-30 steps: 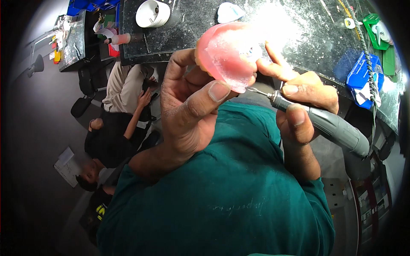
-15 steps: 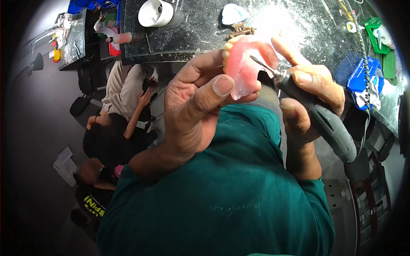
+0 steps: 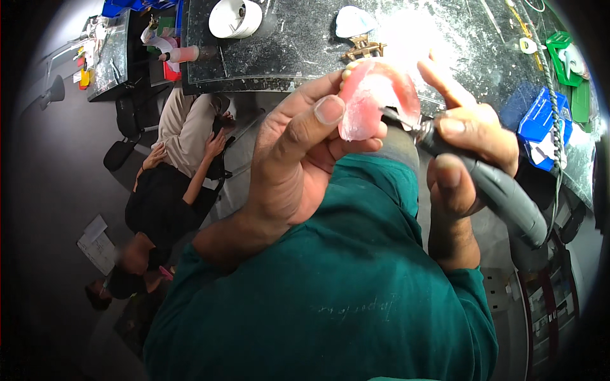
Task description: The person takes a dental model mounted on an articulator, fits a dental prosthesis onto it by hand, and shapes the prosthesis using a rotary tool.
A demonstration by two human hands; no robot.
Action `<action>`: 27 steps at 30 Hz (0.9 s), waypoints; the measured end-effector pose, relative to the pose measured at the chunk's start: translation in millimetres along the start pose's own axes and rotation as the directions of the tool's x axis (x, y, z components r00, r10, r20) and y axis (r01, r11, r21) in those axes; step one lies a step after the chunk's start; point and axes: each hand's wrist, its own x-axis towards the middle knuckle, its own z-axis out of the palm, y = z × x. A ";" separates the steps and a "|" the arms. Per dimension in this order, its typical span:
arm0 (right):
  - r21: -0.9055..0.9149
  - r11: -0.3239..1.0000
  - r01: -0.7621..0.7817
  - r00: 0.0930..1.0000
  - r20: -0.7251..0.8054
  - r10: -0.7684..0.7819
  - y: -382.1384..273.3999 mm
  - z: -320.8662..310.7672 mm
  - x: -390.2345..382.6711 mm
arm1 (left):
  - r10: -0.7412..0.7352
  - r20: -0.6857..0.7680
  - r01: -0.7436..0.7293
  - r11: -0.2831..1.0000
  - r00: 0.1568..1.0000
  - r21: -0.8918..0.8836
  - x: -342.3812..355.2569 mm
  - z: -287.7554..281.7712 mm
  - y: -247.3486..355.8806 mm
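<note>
A pink denture [image 3: 365,105], curved like a horseshoe with a few pale teeth along its left rim, is pinched between the thumb and fingers of my left hand [image 3: 295,143]. Pale dust coats part of its surface. My right hand [image 3: 476,143] is wrapped round a dark grey rotary handpiece [image 3: 502,190]. The thin bur [image 3: 397,116] at its tip sits at the inner opening of the denture; whether it touches the pink surface I cannot tell. A grey cord trails from the back of the handpiece.
Beyond my hands lies a black, dust-specked bench [image 3: 289,51]. On it are a white bowl [image 3: 235,18], a brass-coloured metal articulator [image 3: 363,48] and a pale cast [image 3: 354,22]. Blue bin [image 3: 539,127] and green bin [image 3: 562,57] stand right. A seated person [image 3: 168,184] is at left.
The bur has moved from the denture's upper inner surface down to its inner opening. The denture has turned slightly and shifted right. The seated person at left has moved an arm.
</note>
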 end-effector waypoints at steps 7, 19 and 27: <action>-0.034 0.997 -0.076 0.995 0.055 0.078 -18.1 9.0 -12.3 | -0.039 0.064 0.055 0.963 0.997 -0.265 1.4 -2.6 -0.2; 0.105 0.985 -0.139 0.990 0.025 0.137 -22.3 -0.5 -15.8 | -0.253 0.108 0.259 0.693 0.961 -0.673 3.8 -14.8 -9.9; 0.102 0.987 -0.126 0.991 -0.021 0.129 -20.9 -3.6 -20.4 | -0.287 0.185 0.333 0.644 0.940 -0.689 4.0 -13.9 -8.9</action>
